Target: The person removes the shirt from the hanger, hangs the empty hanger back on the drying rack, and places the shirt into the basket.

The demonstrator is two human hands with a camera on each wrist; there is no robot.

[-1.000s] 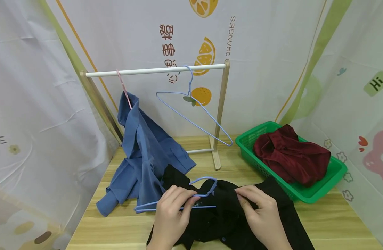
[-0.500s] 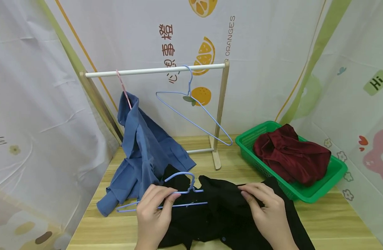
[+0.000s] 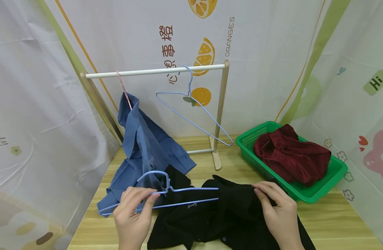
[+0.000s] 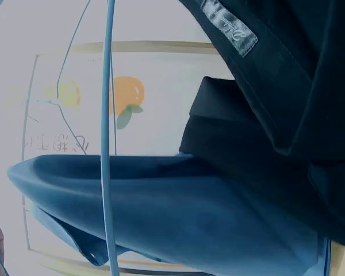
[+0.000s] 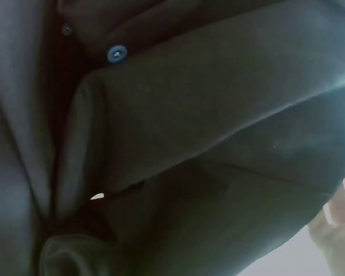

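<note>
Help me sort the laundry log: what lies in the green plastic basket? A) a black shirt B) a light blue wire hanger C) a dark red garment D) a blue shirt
C: the dark red garment is heaped inside the green plastic basket at the table's right.

Black shirt (image 3: 229, 211) with a blue-looking button (image 5: 117, 53) and a grey neck label (image 4: 230, 26). Light blue wire hanger (image 3: 166, 194) lying across the black shirt. Blue shirt (image 3: 141, 152) to the left of the black shirt, on a pink hanger (image 3: 124, 90). Second light blue hanger (image 3: 191, 111) on the white rail (image 3: 154, 71). Dark red garment (image 3: 290, 156) in a green basket (image 3: 332, 175), right of the black shirt. Pale wood table (image 3: 335, 222). White backdrop printed with orange slices (image 3: 205, 52).
</note>
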